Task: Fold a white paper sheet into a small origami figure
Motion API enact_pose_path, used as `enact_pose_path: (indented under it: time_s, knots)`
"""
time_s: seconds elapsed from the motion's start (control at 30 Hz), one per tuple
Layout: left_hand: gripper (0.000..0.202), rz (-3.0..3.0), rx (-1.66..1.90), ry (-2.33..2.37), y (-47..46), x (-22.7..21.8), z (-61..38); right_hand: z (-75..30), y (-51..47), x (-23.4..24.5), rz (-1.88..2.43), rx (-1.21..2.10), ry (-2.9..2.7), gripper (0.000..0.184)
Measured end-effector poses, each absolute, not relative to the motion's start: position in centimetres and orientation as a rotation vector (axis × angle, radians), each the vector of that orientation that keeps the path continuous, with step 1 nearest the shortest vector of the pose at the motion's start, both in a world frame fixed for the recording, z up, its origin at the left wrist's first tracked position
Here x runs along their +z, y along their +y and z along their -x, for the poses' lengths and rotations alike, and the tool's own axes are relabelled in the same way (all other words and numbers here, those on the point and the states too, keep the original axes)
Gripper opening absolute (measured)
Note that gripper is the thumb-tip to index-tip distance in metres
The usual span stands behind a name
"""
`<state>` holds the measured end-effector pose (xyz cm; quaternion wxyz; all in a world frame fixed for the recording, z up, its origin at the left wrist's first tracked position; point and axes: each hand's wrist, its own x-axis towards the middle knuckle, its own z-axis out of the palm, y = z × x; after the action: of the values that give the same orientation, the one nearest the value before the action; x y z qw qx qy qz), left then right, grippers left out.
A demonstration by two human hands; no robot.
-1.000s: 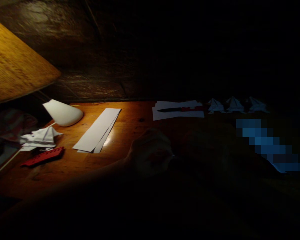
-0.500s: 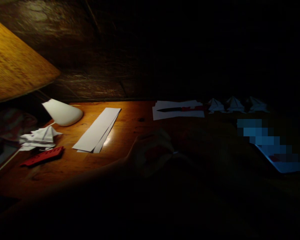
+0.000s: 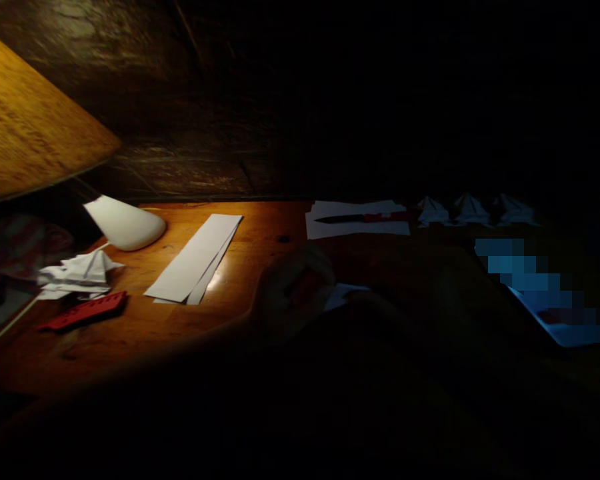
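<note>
My left hand (image 3: pixel 297 290) is in deep shadow near the middle of the table, its fingers curled closed. A small white piece of paper (image 3: pixel 346 295) sticks out from its right side. My right hand (image 3: pixel 385 310) is a faint dark shape that meets the paper's right edge; its fingers are lost in the dark. Beyond the hands, a knife with a red handle (image 3: pixel 384 217) lies on a stack of paper sheets (image 3: pixel 357 232). Two overlapping white paper strips (image 3: pixel 195 260) rest left of my left hand.
Three folded paper shapes (image 3: pixel 470 210) stand in a row at the back right. A glowing screen (image 3: pixel 535 307) lies nearer on the right. To the left are a lampshade (image 3: pixel 40 127), its white base (image 3: pixel 125 223), a crumpled folded paper (image 3: pixel 83 275) and a red object with notches (image 3: pixel 85 311).
My left hand has shifted slightly up and left and turned. More of the white paper now shows between the hands. The things on the table stay in place.
</note>
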<state>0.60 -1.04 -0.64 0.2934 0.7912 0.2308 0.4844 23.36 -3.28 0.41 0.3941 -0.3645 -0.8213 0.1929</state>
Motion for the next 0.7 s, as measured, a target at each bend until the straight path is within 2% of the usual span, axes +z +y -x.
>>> enact_pose_path:
  time_s: [0.17,0.33,0.57,0.7]
  knots:
    - [0.018,-2.021,1.161,0.553,-0.7,-1.0,-0.3,-23.3,-3.1,0.6,0.948,0.713,-1.998,0.016]
    - [0.010,-2.047,1.117,0.479,-0.5,-1.1,-0.1,-23.4,-2.9,1.0,0.933,0.783,-2.023,0.014]
    - [0.011,-2.045,1.187,0.492,-0.3,-1.1,-0.5,-23.2,-2.8,1.0,0.982,0.819,-1.975,0.014]
    - [0.007,-2.019,1.216,0.545,-0.3,-1.0,-0.7,-23.0,-2.9,0.1,0.991,0.880,-1.941,0.008]
